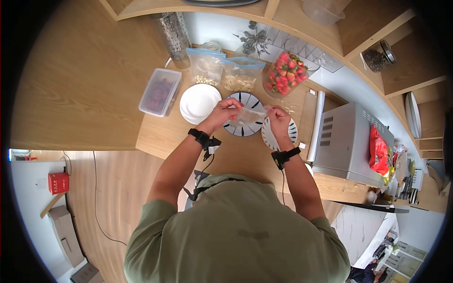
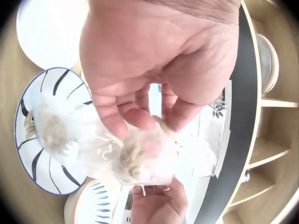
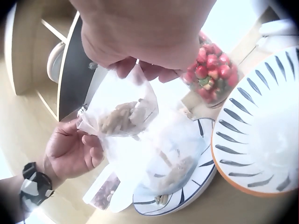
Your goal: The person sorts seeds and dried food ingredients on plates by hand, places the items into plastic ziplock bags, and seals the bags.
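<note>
Over the blue-rimmed plate (image 1: 243, 129), a clear plastic bag (image 1: 252, 115) is stretched between the two hands. Its left edge is pinched by the fingertips of the left hand (image 1: 225, 113). On the other side, the right hand (image 1: 279, 121) grips the bag's upper part, its fingers curled. Pale, elongated food pieces (image 3: 122, 119) lie inside the bag in the right wrist view. A lower part of the plastic (image 2: 53, 128) hangs over the plate, with more pale pieces in it. A few pieces (image 3: 161, 199) sit on the plate itself.
An orange-rimmed plate (image 1: 278, 139) and a white plate (image 1: 200, 104) flank the blue-rimmed one. Behind stand zip bags (image 1: 238, 81), a container of strawberries (image 1: 286, 78) and a lidded plastic box (image 1: 159, 93). A grey appliance (image 1: 342, 141) stands at right; shelves (image 1: 325, 30) overhang the table.
</note>
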The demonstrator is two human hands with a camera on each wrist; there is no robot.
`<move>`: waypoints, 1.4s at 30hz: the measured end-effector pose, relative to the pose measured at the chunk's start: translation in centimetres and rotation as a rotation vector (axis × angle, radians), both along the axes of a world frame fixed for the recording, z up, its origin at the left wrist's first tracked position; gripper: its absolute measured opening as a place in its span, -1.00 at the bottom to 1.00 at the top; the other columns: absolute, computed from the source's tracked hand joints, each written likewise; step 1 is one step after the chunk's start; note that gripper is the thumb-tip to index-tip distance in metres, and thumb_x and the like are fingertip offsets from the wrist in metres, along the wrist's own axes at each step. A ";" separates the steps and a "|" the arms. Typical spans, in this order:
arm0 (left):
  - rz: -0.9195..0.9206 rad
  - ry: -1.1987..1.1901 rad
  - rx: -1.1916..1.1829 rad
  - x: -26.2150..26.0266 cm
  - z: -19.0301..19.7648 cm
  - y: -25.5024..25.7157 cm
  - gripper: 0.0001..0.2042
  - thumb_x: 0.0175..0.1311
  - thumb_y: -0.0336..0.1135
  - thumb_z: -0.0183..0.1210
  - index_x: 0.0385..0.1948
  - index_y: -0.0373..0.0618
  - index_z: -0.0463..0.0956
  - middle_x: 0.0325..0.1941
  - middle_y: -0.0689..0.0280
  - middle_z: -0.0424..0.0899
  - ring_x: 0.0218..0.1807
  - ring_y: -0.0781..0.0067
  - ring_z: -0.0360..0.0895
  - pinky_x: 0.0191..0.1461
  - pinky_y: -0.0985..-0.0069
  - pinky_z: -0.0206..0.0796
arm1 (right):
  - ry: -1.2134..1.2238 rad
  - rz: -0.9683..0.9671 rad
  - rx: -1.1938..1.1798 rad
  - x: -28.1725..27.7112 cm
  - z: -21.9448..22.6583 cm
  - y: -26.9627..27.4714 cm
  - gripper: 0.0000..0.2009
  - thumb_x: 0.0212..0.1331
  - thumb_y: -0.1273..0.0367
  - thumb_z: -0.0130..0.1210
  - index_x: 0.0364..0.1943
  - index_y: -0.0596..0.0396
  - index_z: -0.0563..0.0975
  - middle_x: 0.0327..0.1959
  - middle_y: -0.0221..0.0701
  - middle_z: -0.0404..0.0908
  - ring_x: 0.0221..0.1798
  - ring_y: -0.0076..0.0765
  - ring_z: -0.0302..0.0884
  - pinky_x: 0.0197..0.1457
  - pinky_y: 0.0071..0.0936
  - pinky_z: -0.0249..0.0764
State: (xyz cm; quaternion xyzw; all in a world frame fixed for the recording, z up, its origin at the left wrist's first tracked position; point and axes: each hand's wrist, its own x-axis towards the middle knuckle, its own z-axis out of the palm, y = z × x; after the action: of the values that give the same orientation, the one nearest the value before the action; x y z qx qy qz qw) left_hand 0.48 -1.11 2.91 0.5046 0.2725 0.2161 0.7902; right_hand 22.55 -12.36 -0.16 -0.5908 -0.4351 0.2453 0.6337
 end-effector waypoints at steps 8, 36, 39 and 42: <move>0.136 -0.044 -0.047 -0.4 -0.2 1.1 -0.97 0.30 -0.45 0.17 -0.32 -0.04 0.55 -0.21 0.43 0.63 -0.33 0.66 0.50 -0.27 0.65 0.41 | -0.194 -0.038 0.065 -0.6 2.2 -0.2 -0.88 0.03 0.61 0.19 -0.33 0.21 0.67 -0.29 -0.36 0.65 -0.42 -0.64 0.51 -0.29 -0.68 0.45; 0.183 -0.001 0.110 -1.4 3.0 0.5 -0.83 0.24 -0.54 0.16 -0.15 -0.19 0.58 -0.24 0.38 0.66 -0.28 0.64 0.55 -0.23 0.65 0.42 | 0.141 0.432 -0.095 1.9 6.4 -0.2 -0.73 0.12 0.61 0.04 -0.11 0.13 0.63 -0.16 -0.53 0.52 -0.27 -0.68 0.34 -0.20 -0.67 0.29; 0.224 -0.056 -0.011 -1.3 3.7 0.3 -0.80 0.23 -0.58 0.15 -0.13 -0.19 0.57 -0.24 0.34 0.67 -0.26 0.59 0.58 -0.21 0.62 0.46 | 0.117 0.473 -0.023 1.7 7.0 -0.6 -0.72 0.09 0.63 0.08 -0.12 0.11 0.63 -0.12 -0.55 0.52 -0.29 -0.71 0.32 -0.26 -0.71 0.27; 0.251 -0.069 -0.017 -1.3 3.8 0.6 -0.78 0.21 -0.61 0.14 -0.12 -0.20 0.57 -0.19 0.30 0.67 -0.24 0.54 0.60 -0.19 0.60 0.49 | 0.120 0.454 0.030 1.5 6.9 -0.3 -0.79 0.08 0.62 0.17 -0.19 0.12 0.65 -0.17 -0.53 0.54 -0.31 -0.73 0.35 -0.32 -0.72 0.26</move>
State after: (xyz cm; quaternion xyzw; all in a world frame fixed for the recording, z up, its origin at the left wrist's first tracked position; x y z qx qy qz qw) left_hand -0.86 -0.53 6.73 0.4522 0.3082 0.3283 0.7699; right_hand 24.09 -12.65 6.72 -0.4524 -0.5219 0.4097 0.5959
